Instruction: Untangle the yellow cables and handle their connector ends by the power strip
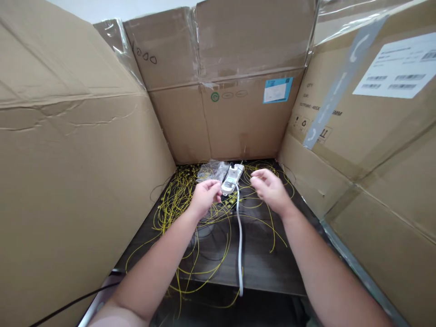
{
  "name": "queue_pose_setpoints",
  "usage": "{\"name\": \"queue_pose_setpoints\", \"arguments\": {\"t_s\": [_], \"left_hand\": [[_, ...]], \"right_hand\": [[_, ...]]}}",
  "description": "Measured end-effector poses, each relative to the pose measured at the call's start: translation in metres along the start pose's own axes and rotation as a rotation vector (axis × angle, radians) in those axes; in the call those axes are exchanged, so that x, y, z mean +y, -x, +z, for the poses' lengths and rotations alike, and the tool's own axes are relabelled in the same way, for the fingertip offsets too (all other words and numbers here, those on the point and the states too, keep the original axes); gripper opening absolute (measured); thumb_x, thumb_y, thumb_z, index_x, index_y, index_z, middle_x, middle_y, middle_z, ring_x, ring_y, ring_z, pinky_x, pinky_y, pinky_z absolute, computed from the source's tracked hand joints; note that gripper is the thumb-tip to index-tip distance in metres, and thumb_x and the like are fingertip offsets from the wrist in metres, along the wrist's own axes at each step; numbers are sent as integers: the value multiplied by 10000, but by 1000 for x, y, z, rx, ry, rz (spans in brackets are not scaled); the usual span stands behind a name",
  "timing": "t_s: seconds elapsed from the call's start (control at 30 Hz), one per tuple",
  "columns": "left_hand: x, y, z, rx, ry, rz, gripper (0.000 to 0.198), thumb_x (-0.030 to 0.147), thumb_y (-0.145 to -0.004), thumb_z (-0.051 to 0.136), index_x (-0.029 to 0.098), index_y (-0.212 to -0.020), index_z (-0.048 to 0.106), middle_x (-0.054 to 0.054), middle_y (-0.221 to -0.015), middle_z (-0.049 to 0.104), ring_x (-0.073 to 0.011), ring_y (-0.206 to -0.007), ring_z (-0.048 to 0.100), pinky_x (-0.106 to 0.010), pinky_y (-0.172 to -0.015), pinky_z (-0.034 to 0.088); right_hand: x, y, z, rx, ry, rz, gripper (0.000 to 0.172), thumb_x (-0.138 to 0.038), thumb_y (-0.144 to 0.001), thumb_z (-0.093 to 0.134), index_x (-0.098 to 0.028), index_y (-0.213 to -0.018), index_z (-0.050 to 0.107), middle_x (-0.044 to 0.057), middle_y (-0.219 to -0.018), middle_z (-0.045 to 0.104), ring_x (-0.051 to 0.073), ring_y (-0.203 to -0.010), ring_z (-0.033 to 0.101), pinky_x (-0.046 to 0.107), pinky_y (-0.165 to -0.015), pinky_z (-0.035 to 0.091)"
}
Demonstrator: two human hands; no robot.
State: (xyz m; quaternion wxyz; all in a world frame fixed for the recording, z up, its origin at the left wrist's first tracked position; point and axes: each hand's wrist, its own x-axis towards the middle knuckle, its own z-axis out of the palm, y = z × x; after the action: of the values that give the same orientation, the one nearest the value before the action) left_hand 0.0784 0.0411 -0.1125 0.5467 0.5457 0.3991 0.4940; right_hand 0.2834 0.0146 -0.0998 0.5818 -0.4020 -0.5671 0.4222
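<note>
My left hand (pixel 206 196) is closed in a pinch beside the lower left of a white device (pixel 233 179) with a thick white cord (pixel 240 240). What its fingers hold, if anything, is too small to make out. To the right of the device, my right hand (pixel 269 188) is slightly blurred, thumb and fingers pinched together. Thin yellow cables (pixel 172 195) lie in a tangle behind and left of my left hand, with more loops around my right hand. Small yellow and dark pieces (pixel 231 200) sit just below the device.
A clear plastic bag (pixel 213 170) lies behind my left hand on the dark tabletop (pixel 269 268). Cardboard walls stand at the left (pixel 68 159), back (pixel 238 122) and right (pixel 384 190). The white cord and some yellow cables hang past the table's front edge.
</note>
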Motion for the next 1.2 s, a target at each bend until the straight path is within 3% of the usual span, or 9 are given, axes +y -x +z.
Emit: {"name": "queue_pose_setpoints", "arguments": {"t_s": [0.13,0.3,0.4,0.53,0.7,0.83,0.97,1.1,1.2], "left_hand": [[10,15,24,-195,-274,151,195,288,-772,538,129,-818,642,13,-530,519,-69,-430,466,-184,-426,377],[7,17,20,-180,-268,59,249,321,-762,551,112,-869,633,-11,-602,558,-70,-442,483,-199,-444,417],[1,12,10,-138,-226,42,252,323,-748,569,99,-851,623,-11,-589,557,-70,-441,487,-202,-453,427],[-6,1,-4,-21,-100,37,226,313,-723,593,104,-805,613,-7,-593,559,-77,-476,500,-209,-486,441],[-16,-12,-19,104,-187,105,205,307,-710,587,116,-774,622,-4,-579,578,-97,-515,524,-223,-537,450],[-23,-19,-32,162,-313,172,195,301,-722,557,124,-760,627,-3,-568,587,-110,-530,539,-228,-558,447],[-25,-27,-47,235,-344,165,211,308,-728,555,117,-788,620,-9,-578,593,-116,-539,546,-236,-574,452],[-14,-25,-44,306,-384,212,211,308,-759,525,116,-781,609,-13,-572,584,-121,-537,546,-241,-565,453],[3,-11,-22,194,-542,392,206,286,-801,489,137,-824,629,-24,-631,609,-125,-594,562,-243,-608,456]], "right_hand": [[13,9,33,-206,432,-224,245,-343,-788,525,-185,-970,566,28,-833,588,91,-597,484,221,-551,383],[17,12,30,-254,517,-178,304,-372,-814,476,-159,-623,576,-10,-539,501,97,-512,428,227,-510,328],[13,9,21,-195,234,-35,315,-407,-788,514,-164,-588,545,-49,-433,364,69,-406,314,217,-418,252],[4,3,4,-68,-463,111,222,-375,-789,534,-196,-663,500,-96,-437,177,48,-344,131,186,-331,133],[1,-5,-23,92,-1016,10,184,-282,-861,451,-189,-708,493,-96,-455,202,48,-338,126,164,-293,157],[-1,-9,-42,231,-1143,-86,225,-251,-892,384,-185,-701,483,-94,-436,212,50,-323,164,170,-291,176],[-7,-12,-50,422,-1012,-126,223,-289,-885,389,-188,-698,456,-100,-432,201,56,-326,152,179,-293,173],[-3,-12,-30,642,-443,-245,244,-385,-879,372,-194,-763,471,-103,-452,226,54,-350,153,179,-315,156],[7,-5,1,505,-92,-250,233,-385,-804,516,-172,-882,567,-75,-500,389,49,-394,297,182,-363,238]]}}
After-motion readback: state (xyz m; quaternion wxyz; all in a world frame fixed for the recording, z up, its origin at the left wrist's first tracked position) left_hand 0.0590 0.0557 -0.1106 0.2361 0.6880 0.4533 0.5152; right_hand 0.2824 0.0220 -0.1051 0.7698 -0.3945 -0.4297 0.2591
